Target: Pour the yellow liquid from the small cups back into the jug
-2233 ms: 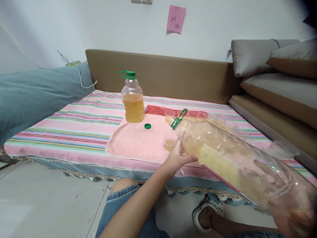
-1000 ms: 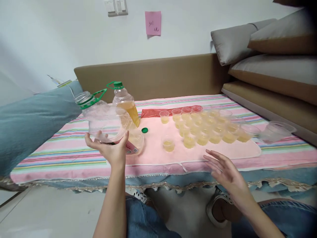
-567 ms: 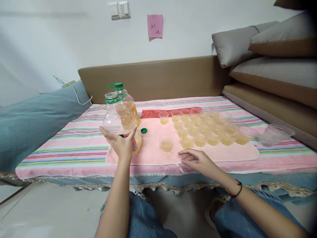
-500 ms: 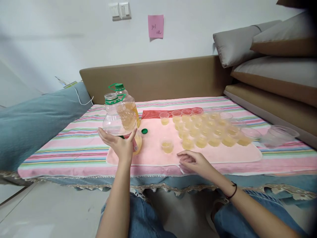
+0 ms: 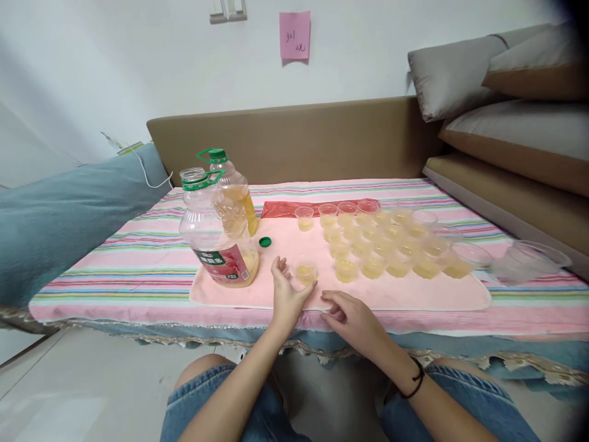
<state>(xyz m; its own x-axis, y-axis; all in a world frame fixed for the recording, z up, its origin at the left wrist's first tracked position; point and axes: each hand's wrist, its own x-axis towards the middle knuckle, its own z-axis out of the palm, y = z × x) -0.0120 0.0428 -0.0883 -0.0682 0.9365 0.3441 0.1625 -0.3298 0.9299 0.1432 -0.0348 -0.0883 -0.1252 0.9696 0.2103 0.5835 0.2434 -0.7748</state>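
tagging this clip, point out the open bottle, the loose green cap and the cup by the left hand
open bottle [image 5: 209, 232], head view: clear body above the label
loose green cap [image 5: 265, 242], head view: its middle
cup [image 5: 306, 272], head view: its middle

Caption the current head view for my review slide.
Left grip and right grip near a cup of yellow liquid, between an uncapped bottle and rows of cups.

At left of the frame, the front jug [image 5: 214, 230] stands on the towel [image 5: 263, 283] before the rear jug [image 5: 251, 212], the cap [image 5: 265, 242] to their right. Just below centre, one cup [image 5: 305, 272] sits beyond the left hand [image 5: 288, 299], rows of cups [image 5: 384, 248] to its right, the stack [image 5: 529, 263] farther right. Behind runs the backrest [image 5: 294, 144], pillows [image 5: 519, 123] at upper right.
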